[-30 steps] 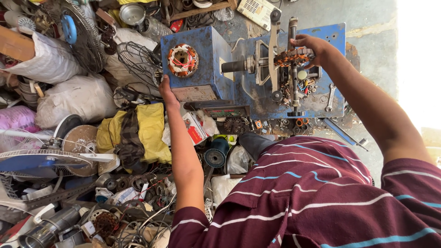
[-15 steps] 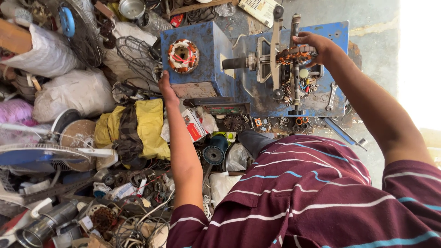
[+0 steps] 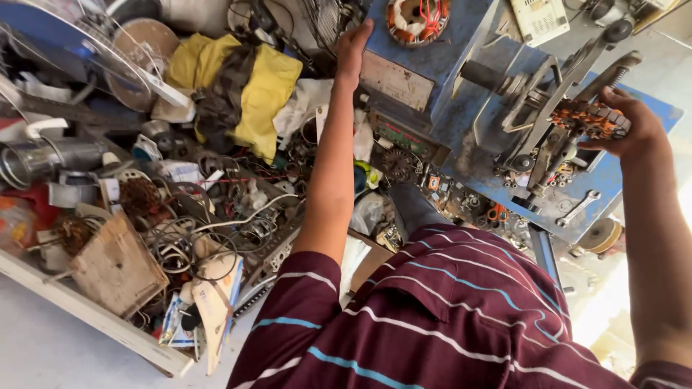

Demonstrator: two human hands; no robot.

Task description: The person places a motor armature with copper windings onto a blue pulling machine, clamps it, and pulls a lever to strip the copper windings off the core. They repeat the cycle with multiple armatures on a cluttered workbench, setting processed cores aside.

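1. Left hand [image 3: 353, 47] lies flat on the side of the blue machine box [image 3: 425, 68], fingers released, gripping nothing.
2. Right hand [image 3: 627, 126] w/ fingers clenched round the orange coil former [image 3: 587, 119] on the machine's shaft.
3. Motor stator [image 3: 417, 20] sits atop the box.
4. Yellow cloth [image 3: 267, 94] near the left arm, amid scrap wire.

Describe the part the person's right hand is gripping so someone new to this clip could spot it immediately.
Start at the big blue metal machine at top centre, then follow the dark shaft and grey metal arms out of its right side. At their end, the right hand holds a rust-orange, ridged coil former. It is the only orange, segmented block there; the surrounding parts are bare grey metal.
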